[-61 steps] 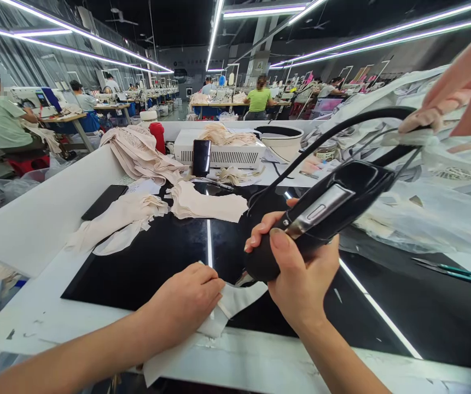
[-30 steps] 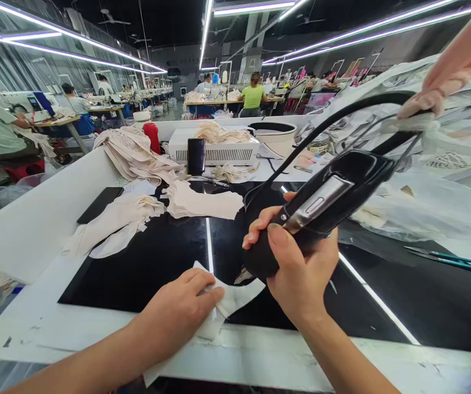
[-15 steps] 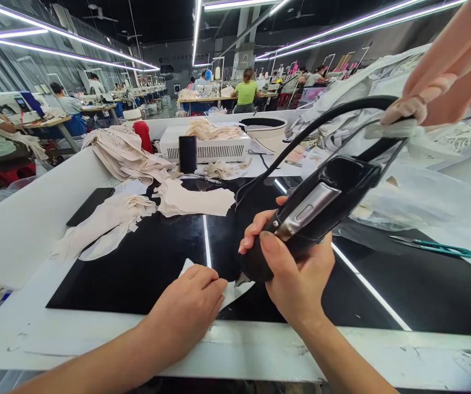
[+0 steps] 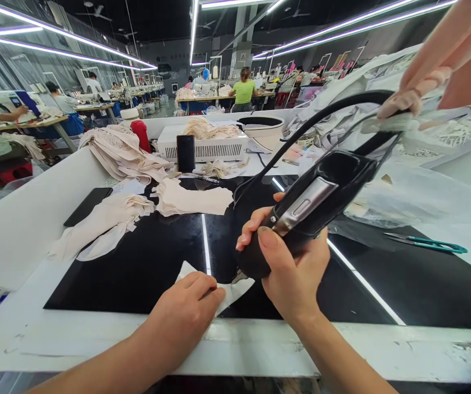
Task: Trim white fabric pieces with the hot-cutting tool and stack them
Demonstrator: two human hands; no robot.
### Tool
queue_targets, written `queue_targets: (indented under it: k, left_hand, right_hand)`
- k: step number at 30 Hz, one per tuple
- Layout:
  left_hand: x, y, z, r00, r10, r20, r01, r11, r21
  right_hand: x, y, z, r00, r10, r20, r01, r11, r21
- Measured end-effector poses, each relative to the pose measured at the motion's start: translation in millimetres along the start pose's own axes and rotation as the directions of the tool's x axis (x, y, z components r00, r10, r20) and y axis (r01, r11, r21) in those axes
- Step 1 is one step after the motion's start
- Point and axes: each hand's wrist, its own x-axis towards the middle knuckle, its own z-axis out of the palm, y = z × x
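My right hand (image 4: 292,262) is wrapped round a black handheld tool (image 4: 313,208) with a silver plate on its side. The tool's metal tip touches a small white fabric piece (image 4: 235,291) on the glossy black board (image 4: 145,273). Over the left part of that fabric lies my left hand (image 4: 190,306), fingers together and curled, pressing it down; the fingertips are partly hidden. A stack of cream fabric pieces (image 4: 194,200) sits farther back on the board, and more cream pieces (image 4: 99,224) lie at its left.
Green-handled snips (image 4: 432,244) lie at the right. A black cable (image 4: 325,115) runs up from the tool. Behind the board stand a phone (image 4: 186,153), a white vented box (image 4: 219,149) and a round container (image 4: 262,131). A dark flat object (image 4: 88,206) lies left.
The white fabric shows more on both sides of my left hand, which has shifted slightly left and down. The whole view has moved slightly. Both hands keep their hold.
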Motion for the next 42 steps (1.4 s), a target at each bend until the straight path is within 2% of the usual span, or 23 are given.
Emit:
queue_targets:
  k: [7, 13, 19, 29, 38, 42]
  left_hand:
    - [0.6, 3.4, -2.0, 1.0, 0.012, -0.015, -0.012, 1.0, 0.019]
    - [-0.8, 2.5, -3.0, 1.0, -0.006, 0.005, 0.006, 1.0, 0.006]
    - [-1.3, 4.5, -0.6, 1.0, -0.005, -0.002, 0.005, 0.999, 0.034]
    - [-4.4, 3.0, -0.7, 1.0, -0.012, -0.001, 0.012, 0.999, 0.034]
    - [-4.1, 3.8, 1.0, 1.0, -0.011, -0.022, 0.012, 1.0, 0.029]
    - [-3.8, 4.4, 0.7, 0.999, -0.023, -0.034, 0.024, 0.999, 0.035]
  right_hand:
    - [-1.6, -0.9, -1.2, 1.0, 0.011, 0.006, -0.01, 0.999, -0.032]
    - [-2.5, -0.8, 5.1, 1.0, 0.014, 0.007, -0.014, 1.0, 0.011]
    - [-3.5, -2.9, 6.1, 0.998, 0.06, 0.007, -0.06, 0.997, -0.045]
    - [-2.5, -2.5, 9.3, 0.999, 0.025, 0.021, -0.025, 1.0, 0.013]
    - [-4.8, -3.4, 7.9, 0.999, 0.049, 0.003, -0.049, 0.997, -0.053]
    - [-2.8, -2.7, 10.5, 0.999, 0.04, 0.026, -0.039, 0.999, -0.018]
